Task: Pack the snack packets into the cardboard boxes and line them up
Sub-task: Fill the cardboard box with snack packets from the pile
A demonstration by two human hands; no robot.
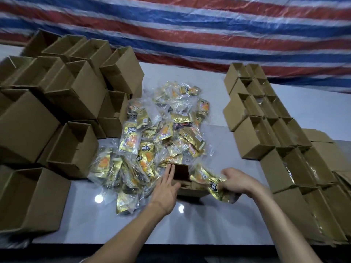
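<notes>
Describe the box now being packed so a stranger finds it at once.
Find the gold packet pile. At its near edge, one open box sits between the left hand and right hand holding a packet. Unlike the boxes at both sides, it stands alone.

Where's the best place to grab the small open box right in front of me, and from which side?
I'd take the small open box by its left wall, from the left, thumb inside the open top. The left hand lies flat against that wall; the right hand grips a gold packet at the right side, and the packet pile crowds the far side.
</notes>
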